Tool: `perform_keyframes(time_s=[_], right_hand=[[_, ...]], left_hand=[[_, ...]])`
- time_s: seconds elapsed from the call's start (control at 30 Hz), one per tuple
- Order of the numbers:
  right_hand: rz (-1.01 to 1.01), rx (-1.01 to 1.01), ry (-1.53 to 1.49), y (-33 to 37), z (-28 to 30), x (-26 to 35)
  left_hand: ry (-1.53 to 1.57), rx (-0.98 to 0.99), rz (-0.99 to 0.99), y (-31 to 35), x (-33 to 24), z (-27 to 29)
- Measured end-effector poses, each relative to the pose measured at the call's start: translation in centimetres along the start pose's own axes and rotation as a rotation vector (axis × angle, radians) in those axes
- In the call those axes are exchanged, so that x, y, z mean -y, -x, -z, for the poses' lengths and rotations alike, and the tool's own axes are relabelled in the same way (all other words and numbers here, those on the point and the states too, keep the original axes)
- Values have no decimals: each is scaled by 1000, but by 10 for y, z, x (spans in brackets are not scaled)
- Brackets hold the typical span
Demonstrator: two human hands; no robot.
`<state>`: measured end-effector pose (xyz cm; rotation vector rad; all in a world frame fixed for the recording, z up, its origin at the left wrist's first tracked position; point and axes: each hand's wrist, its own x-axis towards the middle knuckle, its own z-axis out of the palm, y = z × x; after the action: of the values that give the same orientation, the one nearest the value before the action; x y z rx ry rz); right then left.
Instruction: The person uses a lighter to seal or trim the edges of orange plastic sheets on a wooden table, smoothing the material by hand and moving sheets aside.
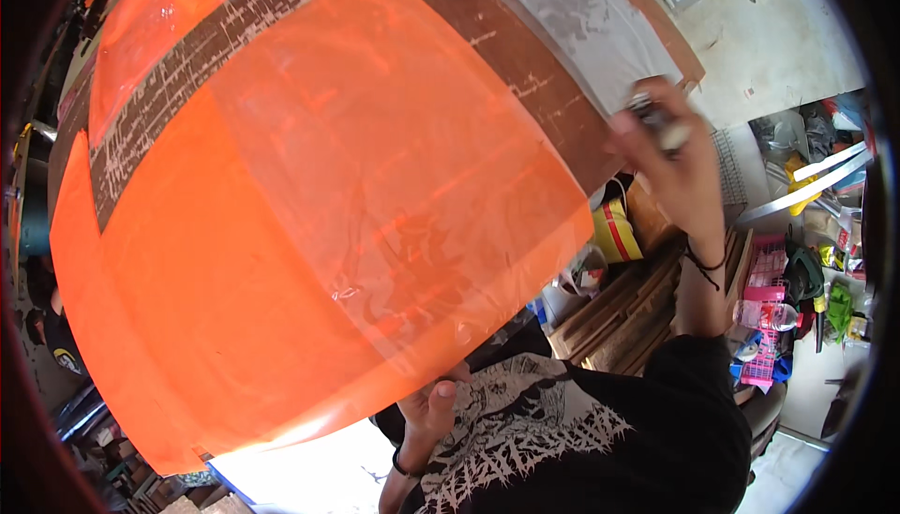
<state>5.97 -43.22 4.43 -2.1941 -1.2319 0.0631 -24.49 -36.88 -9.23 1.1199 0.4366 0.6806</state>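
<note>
A large sheet of translucent orange film (309,205) lies over a brown scratched board (525,64), with a clear film layer over part of it. My left hand (433,409) pinches the near edge of the orange film at the bottom centre. My right hand (667,153) is raised at the board's right edge and grips a small dark-and-silver tool (656,119), likely a cutter. A grey-white sheet (581,17) covers the board's far right corner, next to my right hand.
Stacked wooden boards (623,312) lean beneath the table on the right. A yellow container (616,231), pink crates (767,280), a plastic bottle (764,314), long metal strips (811,186) and assorted clutter sit on the concrete floor (787,36) at right.
</note>
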Motion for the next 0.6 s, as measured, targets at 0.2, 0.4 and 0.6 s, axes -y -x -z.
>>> perform_keyframes(time_s=[0.2,0.4,0.6], right_hand=[[-272,-453,-621,74,-5,-2],[-656,-150,-1113,154,-72,-2],[-711,314,-1138,172,-99,44]], left_hand=[[-144,194,-46,-5,9,8],[-305,317,44,-21,-5,1],[-244,408,223,-27,-6,9]])
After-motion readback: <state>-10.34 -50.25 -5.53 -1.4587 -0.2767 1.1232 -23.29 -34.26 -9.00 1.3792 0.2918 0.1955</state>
